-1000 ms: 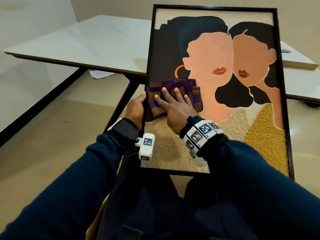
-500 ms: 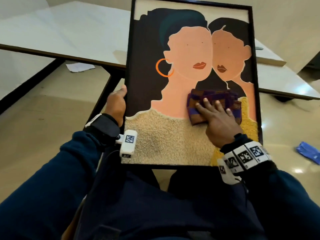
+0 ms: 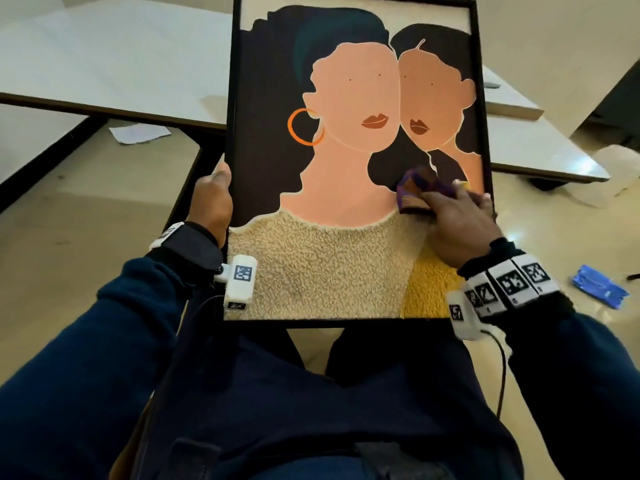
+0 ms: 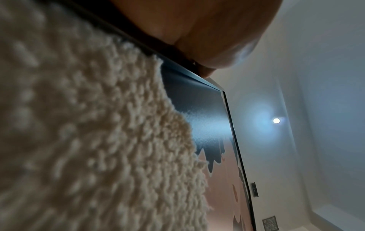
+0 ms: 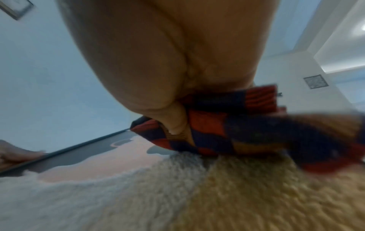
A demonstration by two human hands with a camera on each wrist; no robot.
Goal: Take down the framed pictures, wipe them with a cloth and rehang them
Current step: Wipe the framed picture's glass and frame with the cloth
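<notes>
The framed picture [image 3: 356, 161] is propped upright on the person's lap, probably stiff but awkward, so its thin side rails look like the best grip. The left hand [image 3: 212, 199] has fingers curled round its left rail. The right hand [image 3: 460, 223] presses the soft cloth [image 3: 414, 194] near its right rail; can't tell the finger spread. There's open floor either side.
</notes>
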